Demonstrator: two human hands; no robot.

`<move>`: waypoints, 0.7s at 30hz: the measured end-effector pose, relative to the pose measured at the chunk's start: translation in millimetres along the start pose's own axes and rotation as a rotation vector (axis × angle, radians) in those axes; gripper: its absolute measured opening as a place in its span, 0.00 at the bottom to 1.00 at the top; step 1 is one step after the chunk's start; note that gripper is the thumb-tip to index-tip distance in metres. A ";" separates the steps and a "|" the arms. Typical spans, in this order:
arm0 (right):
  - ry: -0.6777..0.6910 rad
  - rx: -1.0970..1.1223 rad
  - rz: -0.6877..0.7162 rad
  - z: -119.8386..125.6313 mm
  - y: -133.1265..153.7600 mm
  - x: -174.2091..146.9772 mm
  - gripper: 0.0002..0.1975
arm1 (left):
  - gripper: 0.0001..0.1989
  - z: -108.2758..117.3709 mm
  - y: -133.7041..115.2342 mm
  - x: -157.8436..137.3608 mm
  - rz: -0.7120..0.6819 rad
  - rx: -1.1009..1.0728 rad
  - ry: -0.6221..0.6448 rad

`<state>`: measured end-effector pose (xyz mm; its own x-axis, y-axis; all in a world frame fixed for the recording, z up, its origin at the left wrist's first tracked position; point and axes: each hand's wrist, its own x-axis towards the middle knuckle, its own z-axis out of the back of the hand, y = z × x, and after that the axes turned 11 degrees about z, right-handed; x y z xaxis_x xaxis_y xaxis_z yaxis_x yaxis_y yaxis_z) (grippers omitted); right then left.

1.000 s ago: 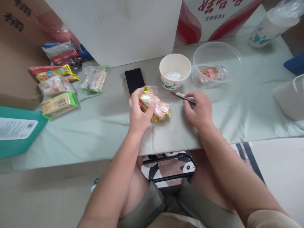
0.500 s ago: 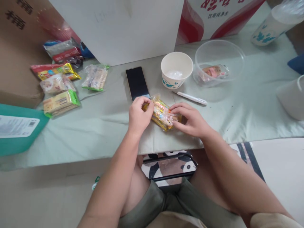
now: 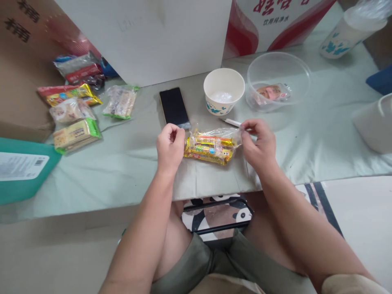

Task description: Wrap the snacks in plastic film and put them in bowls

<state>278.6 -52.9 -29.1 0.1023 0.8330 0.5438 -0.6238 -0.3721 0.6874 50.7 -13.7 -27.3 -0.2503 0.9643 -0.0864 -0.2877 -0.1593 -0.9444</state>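
Note:
A clear plastic bag (image 3: pixel 225 132) of yellow-wrapped snack bars (image 3: pixel 208 151) lies near the table's front edge, stretched between my hands. My left hand (image 3: pixel 170 148) is closed in a pinch at the bag's left end. My right hand (image 3: pixel 261 145) pinches the clear plastic at the right end, drawing it out past the bars. Just behind my left hand lies a black phone (image 3: pixel 174 107). A white pen (image 3: pixel 231 122) lies behind the bag, partly covered by my right hand.
Behind the pen stands a paper bowl (image 3: pixel 223 104), beside a clear round tub (image 3: pixel 301 87) holding a wrapped item. Several snack packets (image 3: pixel 76 136) lie at left near a green container (image 3: pixel 27 171). Large boxes (image 3: pixel 143 45) line the back. Paper cups (image 3: pixel 339 38) and a white container (image 3: pixel 373 126) are at right.
My right hand has moved right and pulled the plastic out taut. The bars now lie more level and show more plainly. My left hand has shifted slightly left.

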 end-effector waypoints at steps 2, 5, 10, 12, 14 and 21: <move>0.019 0.013 0.016 1.3 1.1 -1.6 0.08 | 0.08 -1.3 2.6 0.7 -0.025 -0.010 0.025; 0.194 0.071 0.159 1.1 5.7 -3.8 0.12 | 0.07 -1.6 6.5 -1.0 -0.138 0.040 0.082; 0.297 0.082 0.236 -3.6 8.7 -2.0 0.09 | 0.20 -1.4 9.9 -7.5 -0.427 0.257 0.210; 0.264 0.074 0.177 -3.4 6.2 0.5 0.04 | 0.09 -1.5 10.0 -7.8 -0.451 0.307 0.209; 0.206 0.061 0.094 -1.9 3.3 3.2 0.03 | 0.06 -1.0 9.3 -6.6 -0.435 0.287 0.178; 0.046 0.087 -0.153 1.8 -0.7 7.0 0.04 | 0.04 5.2 2.0 -3.9 -0.370 0.030 0.080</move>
<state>281.1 -47.6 -24.8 0.1542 0.8998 0.4081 -0.5336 -0.2717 0.8009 46.4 -18.9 -27.2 -0.0519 0.9711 0.2330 -0.3725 0.1977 -0.9067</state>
